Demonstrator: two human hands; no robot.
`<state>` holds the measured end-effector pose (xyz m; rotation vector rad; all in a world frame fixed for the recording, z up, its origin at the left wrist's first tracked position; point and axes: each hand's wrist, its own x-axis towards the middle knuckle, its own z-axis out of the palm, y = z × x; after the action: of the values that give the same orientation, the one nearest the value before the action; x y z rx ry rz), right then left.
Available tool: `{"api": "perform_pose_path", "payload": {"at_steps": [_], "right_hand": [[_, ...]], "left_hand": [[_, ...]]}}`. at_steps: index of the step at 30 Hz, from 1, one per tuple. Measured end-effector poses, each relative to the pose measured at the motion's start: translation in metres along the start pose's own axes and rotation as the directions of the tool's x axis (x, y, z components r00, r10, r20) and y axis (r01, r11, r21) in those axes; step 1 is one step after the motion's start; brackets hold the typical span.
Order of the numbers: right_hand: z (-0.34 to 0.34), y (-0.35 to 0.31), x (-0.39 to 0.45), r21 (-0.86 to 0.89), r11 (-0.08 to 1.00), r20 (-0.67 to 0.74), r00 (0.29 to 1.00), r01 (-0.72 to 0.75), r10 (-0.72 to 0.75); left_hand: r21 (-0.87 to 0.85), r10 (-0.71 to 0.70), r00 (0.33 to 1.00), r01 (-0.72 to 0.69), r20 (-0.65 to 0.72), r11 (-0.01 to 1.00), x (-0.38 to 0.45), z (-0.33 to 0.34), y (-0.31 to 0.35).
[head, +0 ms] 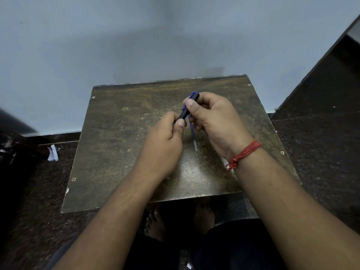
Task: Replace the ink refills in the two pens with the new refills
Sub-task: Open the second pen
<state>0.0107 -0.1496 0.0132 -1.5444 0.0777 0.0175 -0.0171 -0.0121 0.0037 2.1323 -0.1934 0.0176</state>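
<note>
Above the table (120, 145), pen (187, 109) gripped between both hands, left hand (165, 141) low, right hand (212, 117) high

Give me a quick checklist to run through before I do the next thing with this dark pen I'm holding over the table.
1. Right hand grips the dark blue plastic pen: ok.
2. Left hand pinches the pen's lower end: ok.
3. Thin refill with blue ink hangs within reach below the right hand: ok.
4. Pen barrel unscrewed: cannot tell.
5. Second pen in view on the worn brown table: not ok.
</note>
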Motion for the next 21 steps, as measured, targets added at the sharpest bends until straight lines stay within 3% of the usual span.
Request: {"api": "perform_pose_path", "payload": {"at_steps": [6,18,21], "right_hand": [[-0.003,0.003,0.000,0.084,0.996,-0.060,0.998,-0.029,0.034],[0.017,0.001,-0.002,0.345,0.938,-0.182,0.979,-0.020,0.088],[-0.011,-0.009,0.016,0.459,0.885,-0.361,0.926,0.076,0.108]], "left_hand": [[-0.060,-0.063,0.997,0.066,0.048,0.996,0.000,0.006,0.007],[-0.015,-0.041,0.998,0.041,0.053,0.999,0.001,0.001,0.014],[0.014,-0.059,0.994,0.058,0.093,0.998,-0.007,-0.001,0.007]]}}
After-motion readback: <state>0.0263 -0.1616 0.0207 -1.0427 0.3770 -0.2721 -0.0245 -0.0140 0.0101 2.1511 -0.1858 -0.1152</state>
